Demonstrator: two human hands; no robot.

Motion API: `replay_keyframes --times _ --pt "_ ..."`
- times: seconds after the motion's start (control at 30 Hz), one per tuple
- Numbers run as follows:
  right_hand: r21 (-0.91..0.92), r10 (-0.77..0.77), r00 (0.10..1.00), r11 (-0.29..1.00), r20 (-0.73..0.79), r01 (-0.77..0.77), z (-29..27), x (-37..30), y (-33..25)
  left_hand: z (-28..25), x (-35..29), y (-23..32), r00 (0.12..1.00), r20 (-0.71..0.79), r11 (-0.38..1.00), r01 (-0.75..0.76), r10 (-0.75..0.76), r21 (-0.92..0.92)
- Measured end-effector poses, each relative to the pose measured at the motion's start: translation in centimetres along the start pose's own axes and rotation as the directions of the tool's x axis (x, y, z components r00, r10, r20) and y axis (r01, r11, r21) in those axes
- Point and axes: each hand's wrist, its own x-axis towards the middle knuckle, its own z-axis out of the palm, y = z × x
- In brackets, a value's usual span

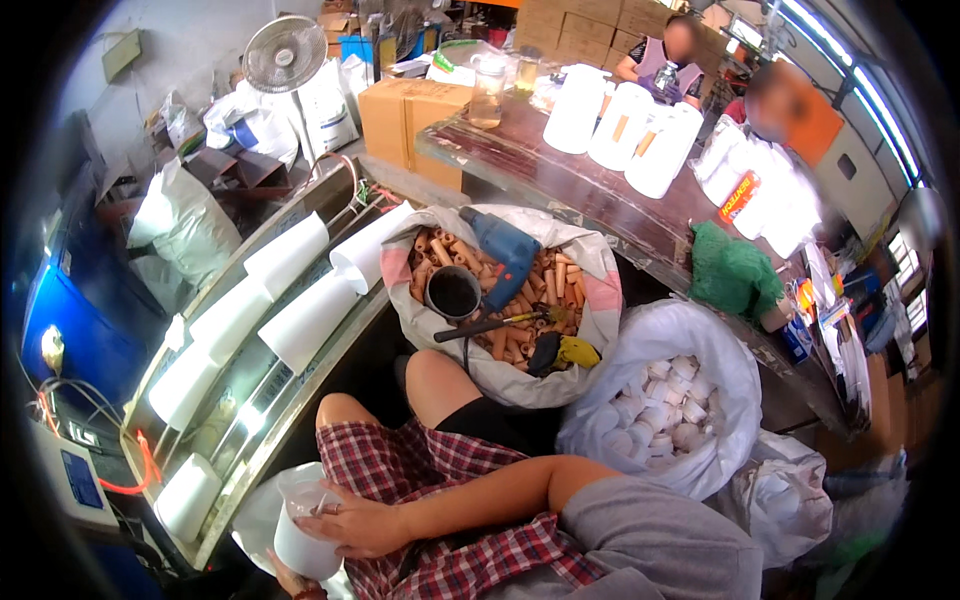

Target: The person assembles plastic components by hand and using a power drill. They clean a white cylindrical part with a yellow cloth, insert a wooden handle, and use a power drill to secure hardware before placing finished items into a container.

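In my lap, low at the left, is a white tapered cylinder (306,550), cup-like in shape. My right hand (362,525) reaches across and is closed around its side near the top, a ring on one finger. My left hand (292,580) grips the lower part from beneath; some of its fingers are hidden by the cylinder and the frame edge. Thin translucent plastic (300,487) shows at the cylinder's upper end. Beside my hands, several similar white cylinders (288,255) lie on metal rods over a wooden-edged trough.
An open sack (603,262) of brown tubes holds a blue drill (505,250), a dark cup (453,292) and a black-handled tool (490,325). Another sack (740,400) has white pieces. White containers (575,110) stand on the dark table (530,165); two people sit beyond.
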Motion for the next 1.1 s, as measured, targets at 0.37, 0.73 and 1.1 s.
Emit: replay_keyframes --times 0.37,0.73,1.1 --pt "-0.165 -0.068 0.995 0.983 0.07 0.079 1.8 1.4 -0.7 -0.9 -2.2 -1.0 0.925 -0.371 0.997 -0.076 0.083 0.035" --pt "-0.141 -0.177 0.98 0.972 0.087 0.188 0.5 1.2 -0.4 0.5 -2.7 1.0 0.992 -0.102 0.994 0.063 -0.072 -0.089" --pt "-0.157 0.133 0.745 0.939 -0.653 -0.305 -8.6 -4.4 3.7 16.4 5.8 12.4 0.806 -0.126 0.811 -0.584 0.578 -0.017"
